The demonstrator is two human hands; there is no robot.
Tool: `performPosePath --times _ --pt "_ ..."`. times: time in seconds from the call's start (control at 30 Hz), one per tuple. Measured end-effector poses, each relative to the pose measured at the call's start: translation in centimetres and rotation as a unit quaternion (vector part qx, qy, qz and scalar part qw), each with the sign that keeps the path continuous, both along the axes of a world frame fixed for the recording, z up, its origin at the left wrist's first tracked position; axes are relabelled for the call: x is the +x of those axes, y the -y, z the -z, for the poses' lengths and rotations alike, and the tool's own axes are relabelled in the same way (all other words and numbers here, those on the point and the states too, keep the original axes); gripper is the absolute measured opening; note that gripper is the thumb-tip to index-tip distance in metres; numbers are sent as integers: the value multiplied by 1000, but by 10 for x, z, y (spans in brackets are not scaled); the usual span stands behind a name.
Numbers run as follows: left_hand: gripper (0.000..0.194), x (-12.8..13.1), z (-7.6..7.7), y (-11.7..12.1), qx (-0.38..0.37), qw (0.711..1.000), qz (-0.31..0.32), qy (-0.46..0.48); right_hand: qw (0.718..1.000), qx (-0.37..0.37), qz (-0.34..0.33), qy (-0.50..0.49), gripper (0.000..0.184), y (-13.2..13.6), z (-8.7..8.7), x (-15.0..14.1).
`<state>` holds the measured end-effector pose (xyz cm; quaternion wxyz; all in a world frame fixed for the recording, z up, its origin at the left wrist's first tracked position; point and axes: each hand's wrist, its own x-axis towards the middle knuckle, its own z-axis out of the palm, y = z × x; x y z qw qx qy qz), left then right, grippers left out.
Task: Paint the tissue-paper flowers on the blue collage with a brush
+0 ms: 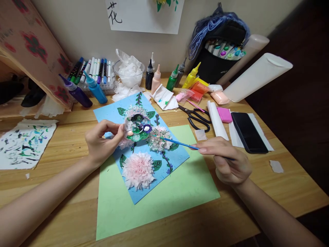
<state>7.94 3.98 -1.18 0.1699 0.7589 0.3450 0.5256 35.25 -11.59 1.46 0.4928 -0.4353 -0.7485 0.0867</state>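
Between the thumb and fingers of my left hand (105, 140) is a small round paint palette (137, 127), its wells smeared with green, black, purple, white and peach paint. My right hand (228, 159) pinches a thin blue paintbrush (180, 143), whose tip points left, close to the palette's right edge; whether it touches is unclear. Beneath them lies a blue sheet (159, 185) with painted leaves and dark stems. Fluffy pink-white paper flowers (139, 171) sit on it, and the palette hides part of one. A pale green sheet (154, 219) lies under the blue one.
Paint bottles (171, 79) stand along the back beside a clear bowl of tissue (129, 72) and a rack of markers (96, 72). Black-handled scissors (197, 118) and a phone (248, 133) lie to the right. A paint-stained paper (25, 144) is at left.
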Motion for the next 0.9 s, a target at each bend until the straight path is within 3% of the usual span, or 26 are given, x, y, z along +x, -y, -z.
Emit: performPosePath --times 0.17,0.53,0.9 --pt "12 -1 -1 1 -15 1000 -11 -15 997 -6 -21 70 37 -4 -3 -4" --pt "12 -1 0 0 -12 1000 -2 -8 996 -13 -32 83 35 -6 -2 -7" --pt "12 -1 2 -1 -7 1000 5 8 990 -120 17 -77 27 -3 6 -8"
